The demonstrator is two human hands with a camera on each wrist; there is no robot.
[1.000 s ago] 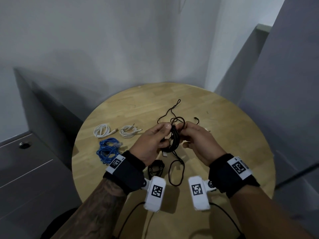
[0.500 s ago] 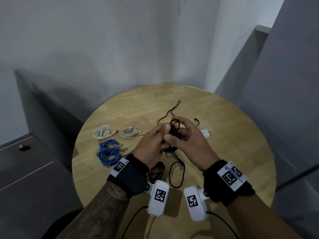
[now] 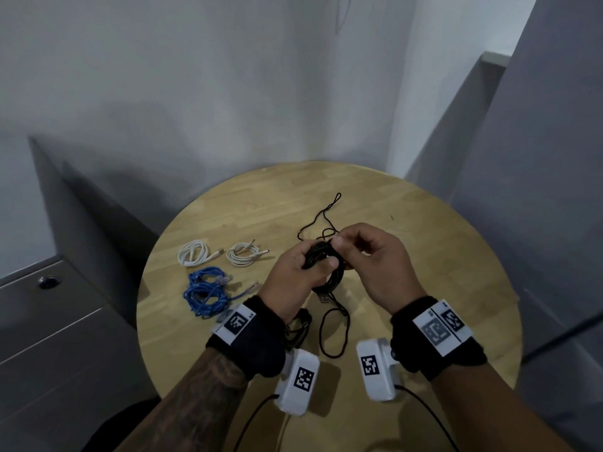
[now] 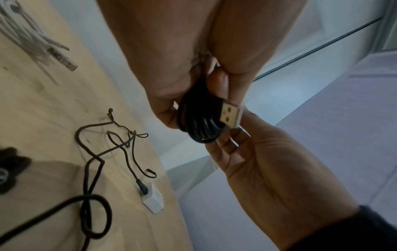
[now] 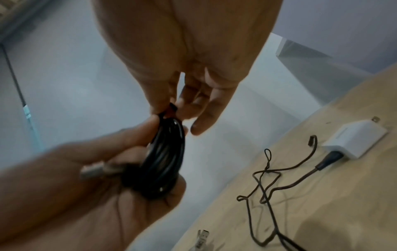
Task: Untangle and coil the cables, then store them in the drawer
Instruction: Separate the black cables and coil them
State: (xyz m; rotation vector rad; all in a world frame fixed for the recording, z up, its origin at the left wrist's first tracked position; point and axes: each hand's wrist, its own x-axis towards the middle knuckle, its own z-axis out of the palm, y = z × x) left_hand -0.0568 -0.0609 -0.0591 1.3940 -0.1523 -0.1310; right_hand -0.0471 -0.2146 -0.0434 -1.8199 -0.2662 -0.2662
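A black USB cable wound into a coil (image 3: pixel 326 265) hangs above the round wooden table (image 3: pixel 440 256). My left hand (image 3: pixel 313 259) grips the coil with fingers and thumb curled round it. My right hand (image 3: pixel 342 244) pinches the cable's end at the top of the coil. In the left wrist view the coil (image 4: pixel 199 122) sits between my left fingers, and its silver USB plug (image 4: pixel 231 115) sticks out by the right hand's fingertips (image 4: pixel 227 147). The right wrist view shows the right hand (image 5: pixel 171 107) nipping the cable end above the coil (image 5: pixel 167 158).
A thin loose black cable (image 3: pixel 319 220) plugged into a white charger (image 5: pixel 354 141) lies behind the hands. Two white coils (image 3: pixel 192 252) (image 3: pixel 243 254) and a blue cable bundle (image 3: pixel 205 291) lie at left. Another black coil (image 3: pixel 298 327) sits under my left wrist. A grey drawer cabinet (image 3: pixel 49 337) stands left of the table.
My right hand passed over the top of the coil and drew back to the right, still pinching the cable. The left hand kept its grip on the coil.
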